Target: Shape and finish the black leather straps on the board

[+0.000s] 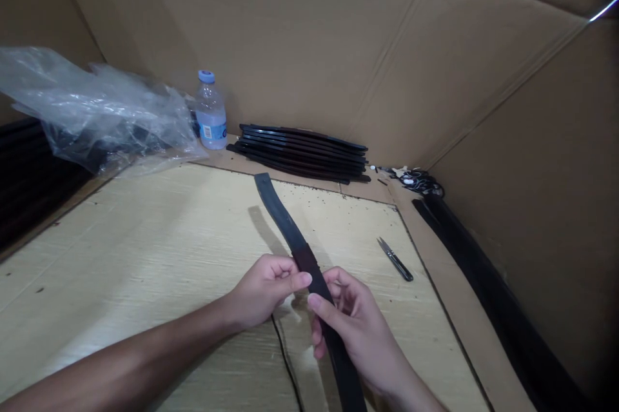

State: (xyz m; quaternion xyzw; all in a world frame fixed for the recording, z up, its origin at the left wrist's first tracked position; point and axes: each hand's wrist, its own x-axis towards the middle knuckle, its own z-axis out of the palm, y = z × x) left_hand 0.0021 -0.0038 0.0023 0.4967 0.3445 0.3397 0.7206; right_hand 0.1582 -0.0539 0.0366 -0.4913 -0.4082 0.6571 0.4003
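A long, flat black strap (pixel 278 215) slants across the middle of the view, its far end raised over the table and its near end running out at the bottom edge. Partway along, a dark reddish-brown band or sleeve edge (pixel 305 256) wraps it. My left hand (pixel 268 286) pinches the strap from the left, thumb on top, just below that band. Slightly nearer, my right hand (pixel 355 318) grips it from the right, thumb on top and fingers curled beneath. A thin black cord (pixel 285 354) hangs below my left hand.
Thread snips (pixel 395 258) lie on the pale wooden table (pixel 159 238) to the right. Behind are a stack of black strips (pixel 300 153), a water bottle (pixel 211 115) and clear plastic bags (pixel 116 109). Long black strips (pixel 478 276) line the right. Cardboard walls (pixel 290 31) surround the table.
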